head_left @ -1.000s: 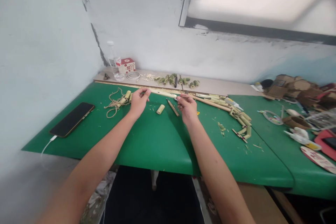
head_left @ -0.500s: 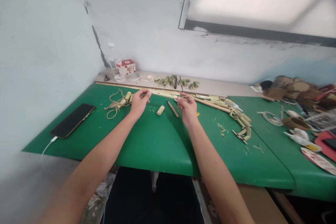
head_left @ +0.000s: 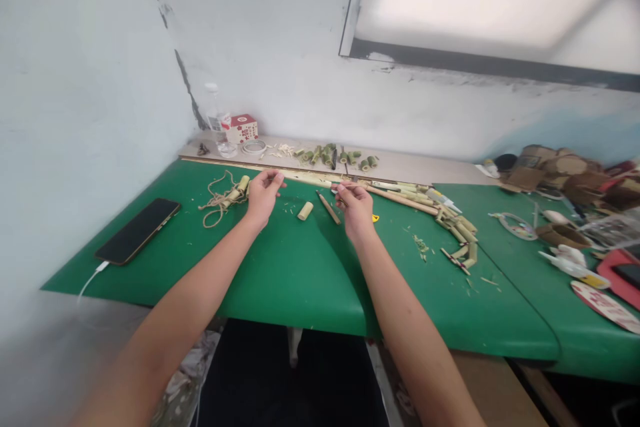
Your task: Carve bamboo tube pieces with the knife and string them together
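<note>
My left hand [head_left: 263,197] is closed in a pinch above the green mat, beside the bamboo pieces tied with twine [head_left: 233,195]. Anything between its fingertips is too small to make out. To the right, my right hand [head_left: 354,203] is closed, thumb against fingers, around something small that I cannot make out. Between the hands a pale bamboo strip [head_left: 310,179] runs along the mat's back edge; whether either hand touches it is unclear. A short bamboo tube [head_left: 305,211] lies below it, next to a thin brown pointed tool [head_left: 329,207].
A phone [head_left: 139,230] with a cable lies at the left. Green bamboo pieces [head_left: 329,154], a bottle [head_left: 220,123] and a box [head_left: 243,128] stand along the back ledge. Jointed bamboo segments [head_left: 463,237] lie right of centre, with cardboard scraps [head_left: 550,167] farther right.
Both hands have shifted very slightly to the left. Their pinched fingers look much the same, and the objects on the mat keep their places.
</note>
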`<state>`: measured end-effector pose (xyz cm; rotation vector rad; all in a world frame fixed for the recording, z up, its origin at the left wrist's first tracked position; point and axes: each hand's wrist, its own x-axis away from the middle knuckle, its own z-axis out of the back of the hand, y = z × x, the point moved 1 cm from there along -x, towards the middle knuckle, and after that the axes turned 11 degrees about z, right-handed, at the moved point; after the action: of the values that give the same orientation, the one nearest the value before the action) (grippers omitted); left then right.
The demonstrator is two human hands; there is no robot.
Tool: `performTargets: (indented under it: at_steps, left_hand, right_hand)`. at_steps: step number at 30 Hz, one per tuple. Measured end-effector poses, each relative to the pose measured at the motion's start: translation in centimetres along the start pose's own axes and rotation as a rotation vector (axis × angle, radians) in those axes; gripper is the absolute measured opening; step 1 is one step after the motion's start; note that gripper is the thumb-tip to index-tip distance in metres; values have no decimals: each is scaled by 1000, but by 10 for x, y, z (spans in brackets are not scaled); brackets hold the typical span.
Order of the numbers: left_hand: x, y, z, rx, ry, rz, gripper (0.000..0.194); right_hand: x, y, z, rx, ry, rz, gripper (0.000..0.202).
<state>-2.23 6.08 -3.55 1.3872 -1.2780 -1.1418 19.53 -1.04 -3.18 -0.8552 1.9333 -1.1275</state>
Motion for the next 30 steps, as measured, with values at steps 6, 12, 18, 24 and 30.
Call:
performTargets:
  at_steps: [6,12,18,24,30]
  left_hand:
    - [0,0,0,62,45,62,33]
    - [-1,0,1,58,68,60,34]
    - [-2,-2,2,26,34,24,42]
    - [-3,-3,2,78,39,38,41]
    - [-5,-6,5,100,2,54,47]
  right_hand:
    - [0,1,0,-23,7,-25,44]
    - [0,1,0,5,0,0,43]
    - [2,3,-1,27,-7,10,43]
    - [5,6,-5,24,-30,3,43]
    - [5,7,-4,-1,-22,-19,43]
